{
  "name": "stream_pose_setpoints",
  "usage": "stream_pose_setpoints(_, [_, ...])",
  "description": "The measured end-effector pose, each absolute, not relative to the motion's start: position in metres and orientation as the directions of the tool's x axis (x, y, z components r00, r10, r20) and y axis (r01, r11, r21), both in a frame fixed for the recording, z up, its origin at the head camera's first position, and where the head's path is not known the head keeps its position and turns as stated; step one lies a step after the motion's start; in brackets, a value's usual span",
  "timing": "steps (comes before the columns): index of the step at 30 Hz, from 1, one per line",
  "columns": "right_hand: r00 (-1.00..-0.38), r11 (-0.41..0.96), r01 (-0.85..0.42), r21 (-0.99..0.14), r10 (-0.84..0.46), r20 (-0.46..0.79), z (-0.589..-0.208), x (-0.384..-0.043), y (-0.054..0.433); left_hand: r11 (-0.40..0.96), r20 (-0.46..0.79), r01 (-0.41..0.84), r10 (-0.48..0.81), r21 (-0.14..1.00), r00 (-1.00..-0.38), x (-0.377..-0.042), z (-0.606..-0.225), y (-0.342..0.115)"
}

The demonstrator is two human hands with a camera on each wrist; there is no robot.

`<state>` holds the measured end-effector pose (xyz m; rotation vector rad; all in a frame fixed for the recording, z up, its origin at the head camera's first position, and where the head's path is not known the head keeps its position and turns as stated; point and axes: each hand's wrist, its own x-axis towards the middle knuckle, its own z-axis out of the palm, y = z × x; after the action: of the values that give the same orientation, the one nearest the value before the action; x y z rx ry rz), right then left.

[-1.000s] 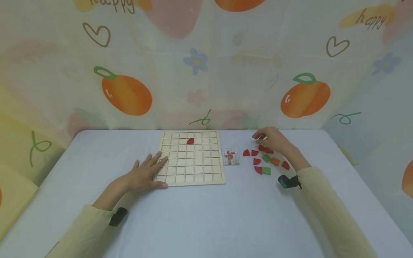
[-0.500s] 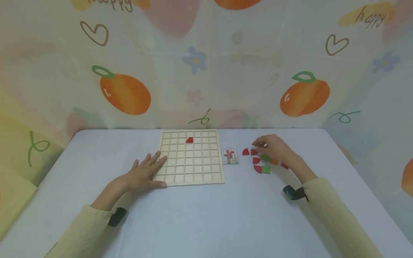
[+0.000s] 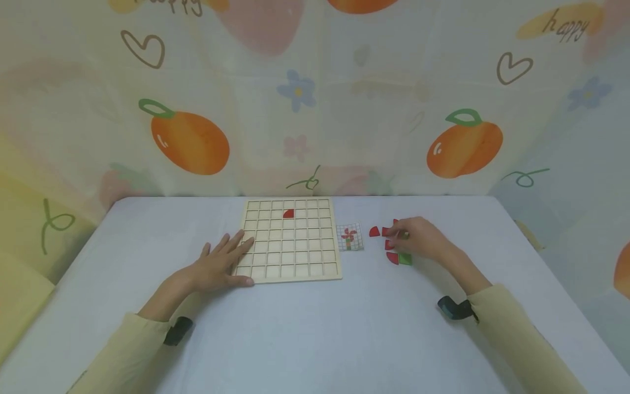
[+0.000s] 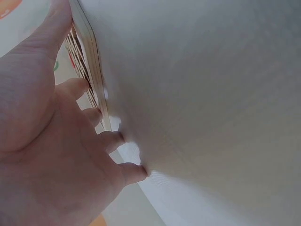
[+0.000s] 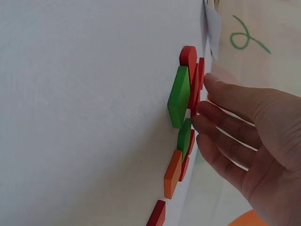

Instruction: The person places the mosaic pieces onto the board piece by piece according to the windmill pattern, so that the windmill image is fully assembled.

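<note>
My left hand (image 3: pixel 220 266) lies with spread fingers over the left edge of a wooden grid board (image 3: pixel 302 254); in the left wrist view the thumb rests on the board's rim (image 4: pixel 89 47). One red quarter-circle tile (image 3: pixel 289 214) sits in a cell near the top. On the right, my right hand (image 3: pixel 424 239) hovers over a loose group of tiles, thumb and fingertips close to the red quarter-circles, nothing visible between them. In the right wrist view a green square tile (image 5: pixel 179 96), another green tile (image 5: pixel 184 139) and an orange tile (image 5: pixel 172 174) lie beside the fingers.
A small pattern card (image 3: pixel 349 237) with a red flower on a grid lies against the board's right side. A red quarter-circle (image 3: pixel 374 232) lies left of the group, another (image 3: pixel 392 258) at its front. A printed curtain (image 3: pixel 315 109) hangs behind the white table (image 3: pixel 315 334).
My right hand has moved toward me over the tiles, from their far side to the middle of the group, covering several of them. The left hand has stayed on the board.
</note>
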<state>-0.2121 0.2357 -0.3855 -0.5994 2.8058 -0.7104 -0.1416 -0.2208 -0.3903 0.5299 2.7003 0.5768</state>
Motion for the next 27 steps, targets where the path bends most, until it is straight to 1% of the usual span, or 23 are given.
stream_pose_setpoints(6, [-0.895, 0.809, -0.351, -0.471, -0.437, -0.084, -0.3875, -0.21, 0.2342, 0.844, -0.231, 0.29, 0.424, 0.451, -0.876, -0.1417, -0.3908, -0.2221])
stream_pose_setpoints(14, [-0.873, 0.793, -0.377, -0.478, -0.476, -0.101, -0.3879, -0.2098, 0.2326, 0.849, -0.232, 0.29, 0.42, 0.442, -0.877, -0.1417, -0.3923, -0.2228])
stream_pose_setpoints(20, [-0.856, 0.76, -0.408, -0.506, -0.51, -0.077, -0.386, -0.2114, 0.2316, 0.854, -0.234, 0.288, 0.415, 0.433, -0.879, -0.142, -0.3927, -0.2227])
stream_pose_setpoints(27, [-0.859, 0.748, -0.394, -0.533, -0.506, -0.075, -0.3798, -0.2122, 0.2306, 0.854, -0.23, 0.291, 0.415, 0.431, -0.88, -0.1427, -0.3931, -0.2227])
